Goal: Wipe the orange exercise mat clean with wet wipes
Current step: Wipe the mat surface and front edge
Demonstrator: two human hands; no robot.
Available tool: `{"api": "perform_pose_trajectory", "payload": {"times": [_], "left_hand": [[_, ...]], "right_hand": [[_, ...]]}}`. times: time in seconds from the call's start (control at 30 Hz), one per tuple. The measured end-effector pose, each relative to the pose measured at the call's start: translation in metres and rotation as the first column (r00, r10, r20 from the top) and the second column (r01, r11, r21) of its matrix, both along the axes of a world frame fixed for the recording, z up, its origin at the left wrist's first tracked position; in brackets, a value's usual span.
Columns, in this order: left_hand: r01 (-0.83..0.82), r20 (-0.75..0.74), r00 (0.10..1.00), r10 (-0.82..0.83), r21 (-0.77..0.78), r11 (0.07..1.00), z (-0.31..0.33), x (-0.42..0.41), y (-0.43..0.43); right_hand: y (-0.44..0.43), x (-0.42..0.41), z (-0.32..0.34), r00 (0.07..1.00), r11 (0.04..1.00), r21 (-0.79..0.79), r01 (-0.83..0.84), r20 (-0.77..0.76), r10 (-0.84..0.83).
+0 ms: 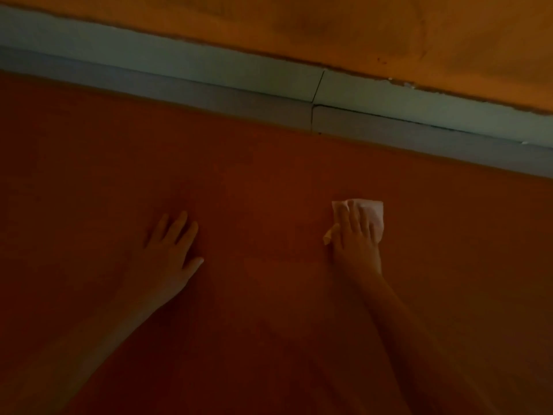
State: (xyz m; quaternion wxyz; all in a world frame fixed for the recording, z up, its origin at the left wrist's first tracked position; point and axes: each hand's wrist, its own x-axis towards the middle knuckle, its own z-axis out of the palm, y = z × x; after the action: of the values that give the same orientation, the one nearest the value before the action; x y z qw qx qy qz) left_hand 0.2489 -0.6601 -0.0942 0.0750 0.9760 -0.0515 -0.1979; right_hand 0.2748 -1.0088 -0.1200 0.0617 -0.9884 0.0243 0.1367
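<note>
The orange exercise mat point(254, 190) fills the lower two thirds of the dim head view. My right hand point(357, 238) lies flat on a white wet wipe point(374, 212), pressing it against the mat right of centre; the wipe sticks out past the fingertips and at the thumb side. My left hand point(172, 247) rests palm down on the bare mat to the left, fingers spread, with nothing under it. Both forearms reach in from the bottom edge.
A pale grey skirting strip point(209, 76) with a joint line runs diagonally along the mat's far edge. Above it rises an orange-lit wall point(389, 31).
</note>
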Motion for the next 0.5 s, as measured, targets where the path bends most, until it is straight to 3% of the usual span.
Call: {"api": "perform_pose_trajectory", "payload": {"times": [0.07, 0.17, 0.27, 0.37, 0.5], "left_hand": [[0.006, -0.033, 0.999, -0.006, -0.006, 1.0, 0.006, -0.006, -0.003], [0.046, -0.122, 0.992, -0.043, 0.02, 0.999, 0.017, -0.016, -0.006], [0.138, -0.204, 0.972, -0.119, 0.078, 0.987, 0.031, -0.032, -0.01], [0.196, -0.267, 0.95, -0.162, 0.106, 0.975, 0.04, -0.052, -0.015], [0.2, -0.27, 0.949, -0.166, 0.105, 0.974, 0.045, -0.074, -0.02]], "right_hand": [[0.037, -0.012, 0.003, 1.0, 0.999, -0.037, -0.028, 0.009, 0.029], [0.087, -0.048, 0.012, 0.939, 0.929, 0.138, -0.344, 0.042, 0.342], [0.077, -0.081, 0.014, 0.861, 0.842, 0.224, -0.491, -0.022, 0.508], [0.029, -0.09, 0.006, 0.916, 0.908, 0.149, -0.392, -0.028, 0.401], [0.005, -0.113, 0.015, 0.997, 0.997, 0.084, -0.001, -0.073, 0.007]]}}
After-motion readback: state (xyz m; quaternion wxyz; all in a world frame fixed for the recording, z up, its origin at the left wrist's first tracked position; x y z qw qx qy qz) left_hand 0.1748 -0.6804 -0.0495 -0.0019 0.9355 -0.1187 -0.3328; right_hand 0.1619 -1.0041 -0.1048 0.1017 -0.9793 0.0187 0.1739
